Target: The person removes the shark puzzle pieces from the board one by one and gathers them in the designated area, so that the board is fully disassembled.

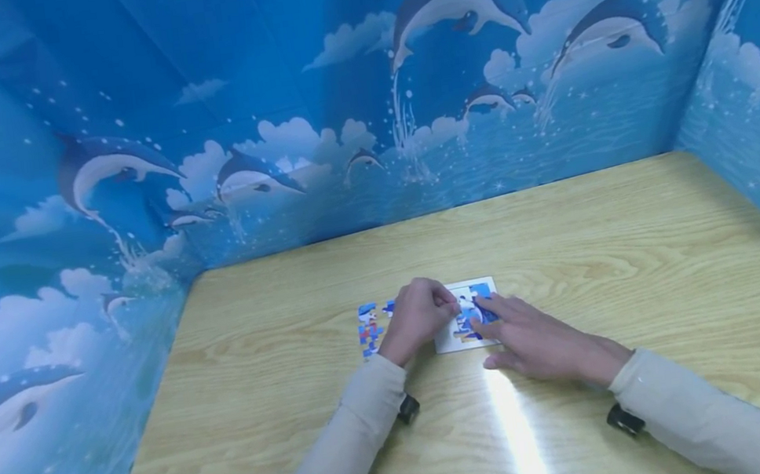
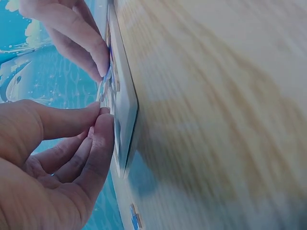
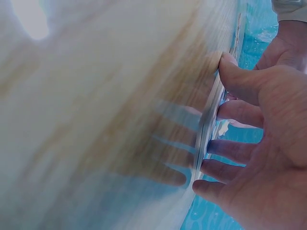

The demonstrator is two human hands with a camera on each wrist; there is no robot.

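The thin, pale jigsaw piece (image 2: 101, 90), presumably light, stiff and best edge-held, is pinched by the left hand (image 1: 421, 313), the right hand's (image 1: 537, 334) fingers being spread.

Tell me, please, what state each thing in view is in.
Table: bright streak of light reflected on it.
Puzzle board: flat on the table, partly filled, white base showing.
Loose pieces: outside the board, left of it.
Left hand: pinching what looks like a puzzle piece.
Right hand: fingers spread, resting on the board.

The wood-grain table (image 1: 233, 429) carries a puzzle board (image 1: 446, 343) under my right hand (image 1: 537, 335) and puzzle pieces (image 1: 369, 333) beside my left hand (image 1: 421, 315).
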